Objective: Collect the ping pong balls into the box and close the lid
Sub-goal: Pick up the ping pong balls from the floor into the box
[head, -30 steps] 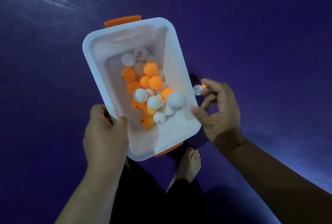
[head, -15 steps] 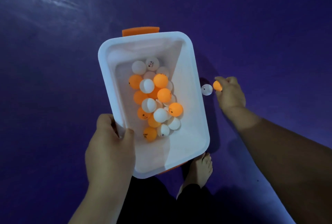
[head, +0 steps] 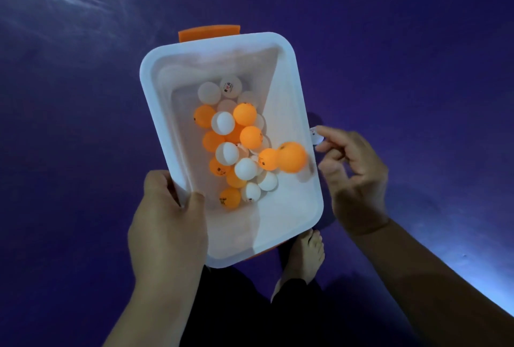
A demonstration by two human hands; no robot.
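Observation:
I hold a white plastic box [head: 222, 41] with orange latches [head: 209, 32] above the floor; my left hand [head: 169, 229] grips its near left rim. Several orange and white ping pong balls [head: 244, 114] lie in a heap inside. One blurred orange ball [head: 292, 156] is in motion just inside the box's right wall. My right hand [head: 356, 179] hovers beside that wall with its fingers apart and nothing in them. A white ball [head: 315, 138] shows below on the floor, partly hidden by the box rim and my index fingertip. No lid is in view.
The floor [head: 403, 68] is dark purple and glossy all around. My bare foot [head: 303, 257] and dark trouser legs are under the box's near end.
My right hand picked the orange ball off the floor, came back to the box's right side and let it go into the box. The box has shifted right and down in view.

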